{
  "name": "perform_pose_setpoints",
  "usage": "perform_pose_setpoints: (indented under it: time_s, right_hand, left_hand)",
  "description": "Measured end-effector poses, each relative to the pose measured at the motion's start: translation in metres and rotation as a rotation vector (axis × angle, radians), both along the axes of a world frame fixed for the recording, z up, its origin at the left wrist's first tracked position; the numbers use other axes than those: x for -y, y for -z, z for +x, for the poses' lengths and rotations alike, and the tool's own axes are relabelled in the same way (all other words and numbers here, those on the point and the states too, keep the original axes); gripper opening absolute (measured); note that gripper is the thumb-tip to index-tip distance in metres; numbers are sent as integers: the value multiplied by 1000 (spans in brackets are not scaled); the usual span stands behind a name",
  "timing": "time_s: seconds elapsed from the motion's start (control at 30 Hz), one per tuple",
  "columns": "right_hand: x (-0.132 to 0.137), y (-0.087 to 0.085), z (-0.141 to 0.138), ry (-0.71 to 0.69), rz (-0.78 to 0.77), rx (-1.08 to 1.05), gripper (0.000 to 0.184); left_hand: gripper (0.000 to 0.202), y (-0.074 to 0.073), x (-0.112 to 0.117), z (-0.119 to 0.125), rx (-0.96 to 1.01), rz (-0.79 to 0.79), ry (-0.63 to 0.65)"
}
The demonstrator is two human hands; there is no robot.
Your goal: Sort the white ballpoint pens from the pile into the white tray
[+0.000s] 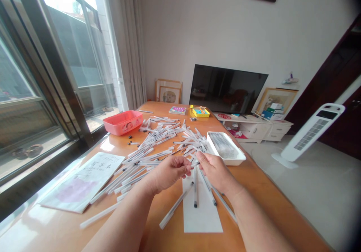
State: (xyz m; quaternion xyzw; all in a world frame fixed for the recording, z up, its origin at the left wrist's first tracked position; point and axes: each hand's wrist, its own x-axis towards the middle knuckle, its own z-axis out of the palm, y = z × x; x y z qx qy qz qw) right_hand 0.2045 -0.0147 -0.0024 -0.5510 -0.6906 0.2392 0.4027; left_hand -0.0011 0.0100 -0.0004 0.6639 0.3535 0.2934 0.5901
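Above a white paper strip, my left hand and my right hand meet, both closed in a pinch. Between their fingertips shows a short stretch of a pen, pale with a dark part toward the right. The rest of it is hidden by my fingers. Below my hands, a pen with a black end and a few others lie on or across the strip. A large loose heap of translucent white pens spreads beyond and left of my hands.
A white tray of pens or refills stands right of my hands. A pink basket sits at the far left, small black pieces near it. A booklet lies left. The wooden table's right edge drops to the floor.
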Motion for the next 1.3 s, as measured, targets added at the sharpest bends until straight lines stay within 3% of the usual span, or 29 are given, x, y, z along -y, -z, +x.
perform_pose_setpoints:
  time_s: [0.23, 0.4, 0.53, 0.73, 0.93, 1.13, 1.3]
  right_hand:
    - [8, -11, 2, -134, 28, 9, 37]
    - [2, 2, -2, -54, 81, 84, 40]
    - [-4, 8, -6, -18, 13, -5, 46]
    - [0, -2, -2, -28, -80, -114, 48]
    - [6, -6, 0, -114, 42, 7, 36]
    - [-2, 5, -3, -73, 18, -14, 38]
    - [-4, 4, -4, -52, -16, -103, 39]
  left_hand:
    - [40, -3, -1, -5, 0, -38, 11]
    - [32, 3, -1, -1, 29, 30, -20]
    - [30, 7, -2, 4, 60, 105, -69]
    - [25, 1, 0, 3, 55, 86, -38]
    - [26, 1, 0, 1, 22, 46, -35]
    - [24, 14, -5, 7, 29, 219, -54]
    - [24, 9, -2, 7, -46, 327, -87]
